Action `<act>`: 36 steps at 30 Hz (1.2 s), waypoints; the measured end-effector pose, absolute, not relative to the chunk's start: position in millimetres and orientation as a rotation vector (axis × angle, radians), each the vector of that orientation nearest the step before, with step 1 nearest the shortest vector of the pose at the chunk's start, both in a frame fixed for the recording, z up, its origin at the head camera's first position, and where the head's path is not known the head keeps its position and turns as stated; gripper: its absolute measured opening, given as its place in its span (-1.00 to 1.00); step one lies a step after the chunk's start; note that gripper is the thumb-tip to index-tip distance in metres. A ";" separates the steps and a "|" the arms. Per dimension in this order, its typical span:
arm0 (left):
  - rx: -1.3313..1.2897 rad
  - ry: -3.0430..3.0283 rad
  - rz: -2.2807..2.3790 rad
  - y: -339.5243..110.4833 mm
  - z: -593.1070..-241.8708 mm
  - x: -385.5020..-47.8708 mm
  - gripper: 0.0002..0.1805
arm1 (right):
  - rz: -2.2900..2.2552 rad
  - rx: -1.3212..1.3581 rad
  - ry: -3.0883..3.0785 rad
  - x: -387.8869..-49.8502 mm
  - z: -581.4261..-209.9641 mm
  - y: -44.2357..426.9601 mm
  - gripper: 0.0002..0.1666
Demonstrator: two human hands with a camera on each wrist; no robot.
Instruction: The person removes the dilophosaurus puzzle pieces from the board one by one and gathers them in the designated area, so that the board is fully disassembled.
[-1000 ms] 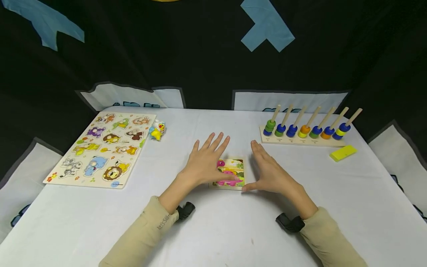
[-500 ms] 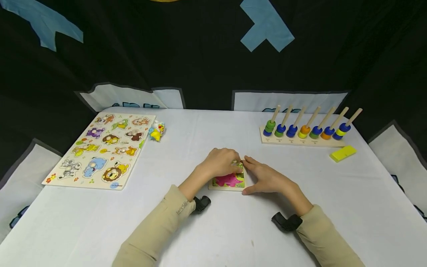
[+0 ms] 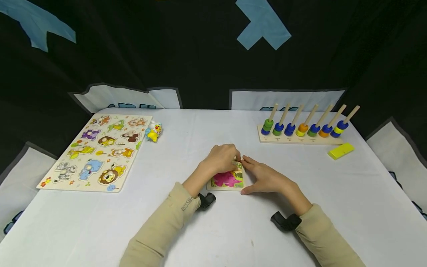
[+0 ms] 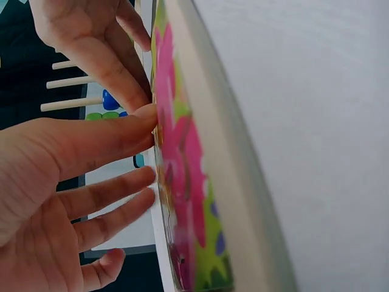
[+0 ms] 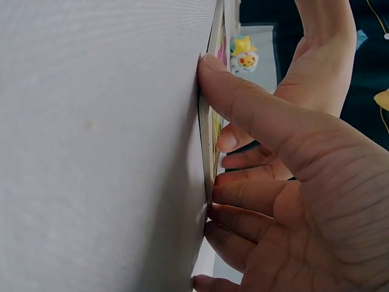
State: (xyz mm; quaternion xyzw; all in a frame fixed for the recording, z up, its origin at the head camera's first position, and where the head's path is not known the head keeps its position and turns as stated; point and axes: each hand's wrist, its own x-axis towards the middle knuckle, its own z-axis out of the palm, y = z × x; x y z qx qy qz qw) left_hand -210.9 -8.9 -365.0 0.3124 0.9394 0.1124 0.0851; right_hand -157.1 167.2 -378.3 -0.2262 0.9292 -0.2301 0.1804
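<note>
light and stiff: the puzzle (image 3: 227, 180) is best held by its rim (image 4: 231, 152)

the puzzle lies picture side up on the table (image 3: 233, 230), in front of the person and between the two hands. the left hand (image 3: 220, 159) reaches over it from the left, fingers bent down, with the thumb tip touching the printed top; the index finger is mostly hidden, so i cannot tell whether the two pinch a piece or only press. the right hand (image 3: 268, 180) rests along the right side, loosely spread, thumb at the near corner and fingertips by the far one, bracing the edge rather than closing round it.

the puzzle looks like thin wood, so it is probably light and rigid, not easily broken. the top has a sheen and could be slick under dry fingertips; on the cloth-like table a sideways push would likely slide the whole thing, which makes the right hand's brace useful. to move it, opposite sides of the rim seem the surest hold. any loose pieces would need fingertips at their seams, since they sit low inside the rim.
</note>
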 end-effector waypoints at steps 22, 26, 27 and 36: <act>0.808 2.663 0.554 -9.4 -365.0 -213.6 -0.66 | -0.654 -0.619 2.612 -156.3 -378.1 167.4 0.25; 0.798 2.657 0.552 -9.3 -364.1 -213.4 -0.66 | -0.661 -0.618 2.610 -155.3 -376.6 167.5 0.24; 0.799 2.658 0.547 -9.3 -364.1 -213.3 -0.66 | -0.661 -0.619 2.610 -155.1 -376.3 167.5 0.23; 0.799 2.669 0.547 -8.7 -366.0 -215.6 -0.68 | -0.659 -0.611 2.606 -154.7 -375.4 166.6 0.23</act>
